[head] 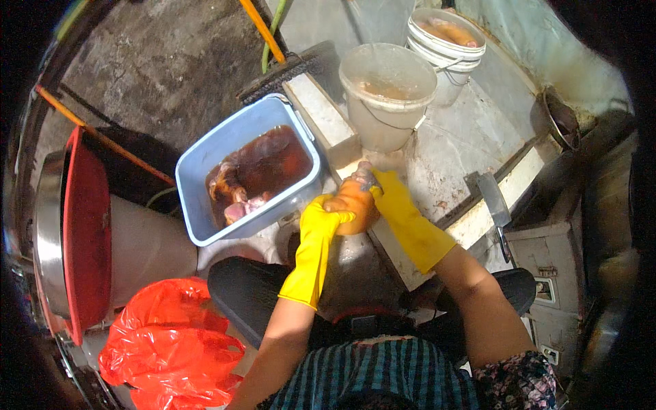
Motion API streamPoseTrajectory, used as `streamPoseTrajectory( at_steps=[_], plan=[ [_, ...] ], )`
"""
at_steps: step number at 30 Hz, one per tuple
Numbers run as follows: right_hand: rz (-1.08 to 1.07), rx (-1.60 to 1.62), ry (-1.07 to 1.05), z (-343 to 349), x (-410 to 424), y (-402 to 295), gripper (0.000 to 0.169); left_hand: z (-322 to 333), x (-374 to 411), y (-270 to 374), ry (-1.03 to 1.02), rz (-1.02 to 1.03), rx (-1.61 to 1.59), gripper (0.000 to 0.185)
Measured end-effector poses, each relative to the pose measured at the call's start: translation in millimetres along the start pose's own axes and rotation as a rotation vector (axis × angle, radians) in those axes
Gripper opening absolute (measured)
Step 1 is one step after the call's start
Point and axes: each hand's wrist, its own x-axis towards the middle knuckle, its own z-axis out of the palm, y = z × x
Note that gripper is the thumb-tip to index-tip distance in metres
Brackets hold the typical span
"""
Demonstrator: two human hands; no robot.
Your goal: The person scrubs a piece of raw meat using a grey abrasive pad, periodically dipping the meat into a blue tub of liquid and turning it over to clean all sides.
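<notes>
Both my hands wear yellow rubber gloves and hold one browned piece of meat, which looks like an animal's foot (353, 205). My left hand (328, 220) grips its thick lower end from the left. Around the narrower, greyish upper end closes my right hand (382, 192). To the left stands a light blue plastic tub (187, 179) with dark reddish-brown liquid and pieces of meat (230, 189) in it. A translucent white bucket (382, 120) of cloudy water stands just beyond my hands.
Another white bucket (446, 56) holds browned pieces at the back right. A cleaver (494, 200) lies on the tiled ledge (474, 223) at right. Red plastic bags (174, 348) lie at lower left, below a red basin (89, 236). A brush head (287, 72) touches the tub's far side.
</notes>
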Motion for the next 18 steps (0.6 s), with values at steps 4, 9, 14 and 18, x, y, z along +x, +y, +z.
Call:
streamPoseTrajectory(
  at_steps=[4,9,14,18],
  plan=[
    [0.135,-0.11,-0.054,-25,11,4,0.04,5,-5,11,-0.005,0.03,0.105,0.077],
    [-0.106,-0.201,-0.217,-61,9,-52,0.037,-3,-9,18,0.022,0.114,0.222,0.073],
    [-0.251,0.033,-0.132,7,17,-25,0.025,-7,-1,22,-0.044,0.107,0.284,0.069],
    [-0.528,-0.34,-0.174,8,56,-42,0.019,-4,-3,21,0.019,0.201,0.359,0.07]
  ],
)
